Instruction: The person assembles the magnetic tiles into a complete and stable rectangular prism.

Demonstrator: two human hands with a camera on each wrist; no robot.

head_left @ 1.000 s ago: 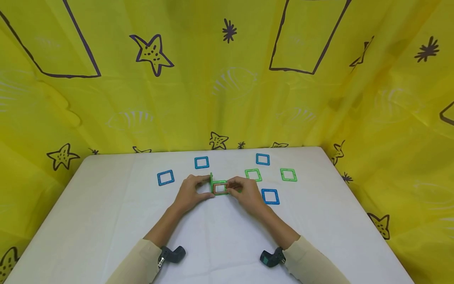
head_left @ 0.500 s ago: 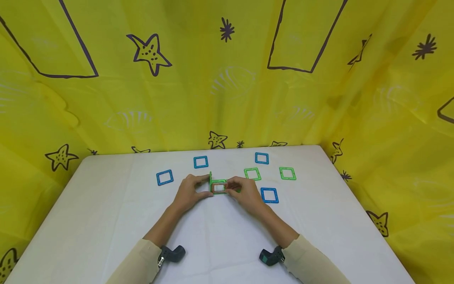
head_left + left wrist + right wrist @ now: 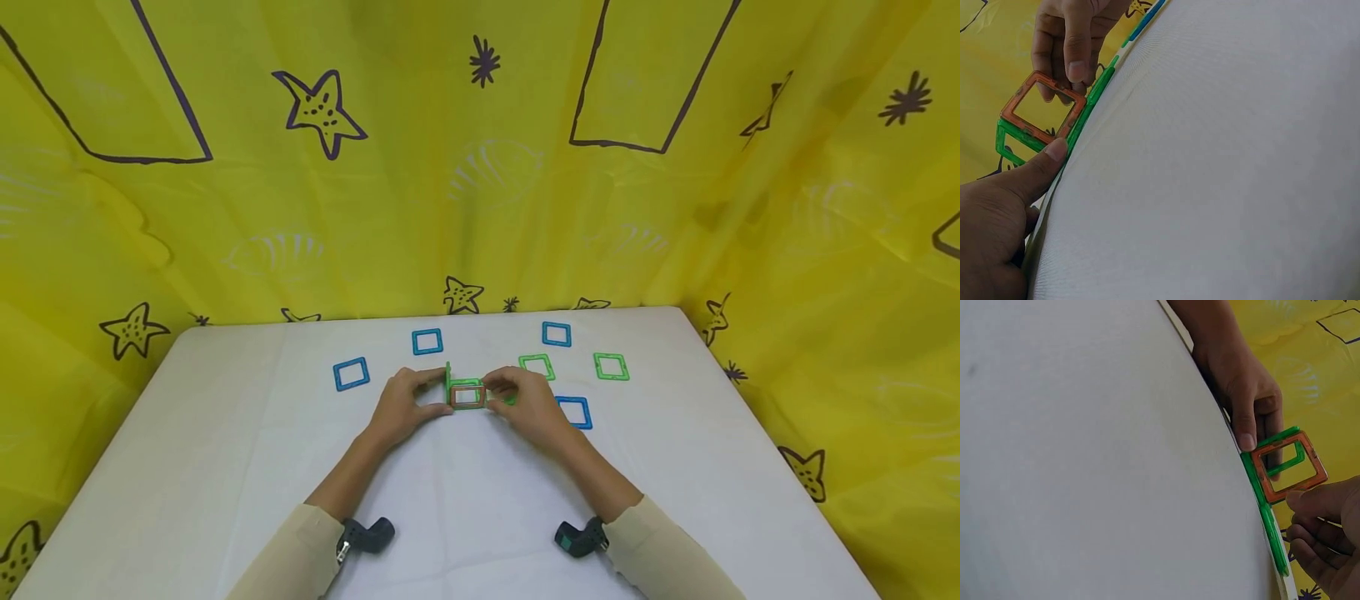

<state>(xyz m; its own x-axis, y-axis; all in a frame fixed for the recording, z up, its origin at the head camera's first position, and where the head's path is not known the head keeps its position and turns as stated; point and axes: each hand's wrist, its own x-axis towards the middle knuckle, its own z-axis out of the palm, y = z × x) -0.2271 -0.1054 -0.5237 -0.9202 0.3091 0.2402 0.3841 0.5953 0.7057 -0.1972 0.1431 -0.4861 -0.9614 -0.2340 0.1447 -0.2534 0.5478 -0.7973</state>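
Note:
An orange magnetic tile (image 3: 1019, 94), a square open frame, stands upright on the front of a small green structure. Its left edge meets an upright green magnetic tile (image 3: 448, 379). My left hand (image 3: 397, 406) holds that green tile, thumb at the front lower corner beside the orange tile and fingers at the back. At the orange tile's right edge is my right hand (image 3: 532, 408), its thumb (image 3: 1297, 499) right at the edge and its other fingers loosely bent. Another green tile (image 3: 1275, 540) lies flat beneath the right hand, partly hidden in the head view.
Blue square tiles lie around on the white table (image 3: 247, 467): one blue tile (image 3: 351, 374) at left, one blue tile (image 3: 427, 342) behind, others at right. Two green tiles, one green tile (image 3: 611, 367) farther right, lie beyond the right hand. A yellow curtain (image 3: 405, 208) encloses the table.
My right hand has shifted slightly right, and its fingers no longer cover the orange tile's right side in the head view. The left hand stays in place.

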